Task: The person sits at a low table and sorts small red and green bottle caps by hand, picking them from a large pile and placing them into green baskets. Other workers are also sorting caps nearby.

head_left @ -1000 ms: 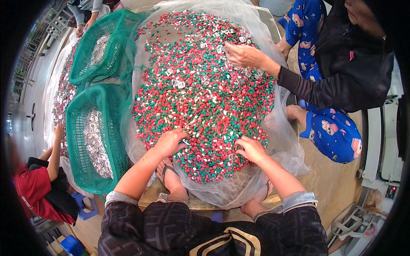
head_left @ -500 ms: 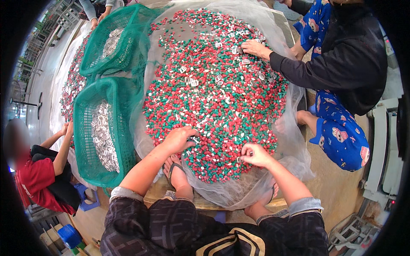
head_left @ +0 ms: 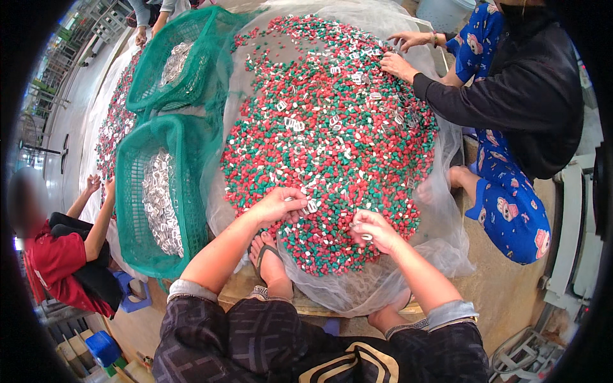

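Note:
A wide heap of small red, green and white pellets (head_left: pixel 332 159) lies on a sheer white net cloth (head_left: pixel 456 236) in front of me. Pale metal buckles (head_left: pixel 294 124) are scattered over it. Above the heap's near left part, my left hand (head_left: pixel 279 207) pinches a metal buckle (head_left: pixel 311 207) between thumb and fingers. My right hand (head_left: pixel 377 231) is bent closed over the near right part, and a small pale buckle (head_left: pixel 366 237) shows at its fingers. Part of that buckle is covered by the fingers.
Left of the heap stand two green baskets (head_left: pixel 128 214) draped in green netting, with metal buckles (head_left: pixel 159 210) inside. At the right a person in a black top (head_left: pixel 504 102) reaches onto the heap. More people sit at the left beside another pellet pile (head_left: pixel 115 137). My sandalled foot (head_left: pixel 271 258) is near the heap.
My left hand has lifted slightly with a buckle now plainly showing in it. My right hand has turned and shifted a little left. The person at the right now has both hands over the heap.

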A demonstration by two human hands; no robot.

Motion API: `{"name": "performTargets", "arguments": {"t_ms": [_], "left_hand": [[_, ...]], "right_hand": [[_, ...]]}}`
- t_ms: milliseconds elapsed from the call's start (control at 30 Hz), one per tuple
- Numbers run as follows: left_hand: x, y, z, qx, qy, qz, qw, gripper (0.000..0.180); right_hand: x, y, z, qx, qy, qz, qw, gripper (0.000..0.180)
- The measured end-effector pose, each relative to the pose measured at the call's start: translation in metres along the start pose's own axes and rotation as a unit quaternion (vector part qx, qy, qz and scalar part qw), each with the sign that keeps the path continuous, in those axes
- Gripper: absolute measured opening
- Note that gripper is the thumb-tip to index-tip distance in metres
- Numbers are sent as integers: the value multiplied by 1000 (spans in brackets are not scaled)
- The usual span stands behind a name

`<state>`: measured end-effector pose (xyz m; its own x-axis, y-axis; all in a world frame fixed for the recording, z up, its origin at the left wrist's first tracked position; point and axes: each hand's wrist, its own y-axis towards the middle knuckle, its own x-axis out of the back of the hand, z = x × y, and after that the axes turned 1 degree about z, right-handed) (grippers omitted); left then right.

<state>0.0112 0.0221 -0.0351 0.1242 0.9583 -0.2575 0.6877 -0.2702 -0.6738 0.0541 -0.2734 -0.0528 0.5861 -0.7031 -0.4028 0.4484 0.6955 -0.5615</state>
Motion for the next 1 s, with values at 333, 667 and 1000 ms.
{"name": "performTargets", "arguments": {"t_ms": [333,667,1000], "left_hand": [[-59,-21,-39,-225,356,21,907,17],[-40,-15,-25,-209,148,80,963,40],[-64,-20,-31,-358,378,15,854,43]], "right_hand": [[-55,45,-12,19,330,-9,944,21],[-69,44,0,-8,433,-50,900,34],[-76,45,-3,-12,463,-15,886,38]]}}
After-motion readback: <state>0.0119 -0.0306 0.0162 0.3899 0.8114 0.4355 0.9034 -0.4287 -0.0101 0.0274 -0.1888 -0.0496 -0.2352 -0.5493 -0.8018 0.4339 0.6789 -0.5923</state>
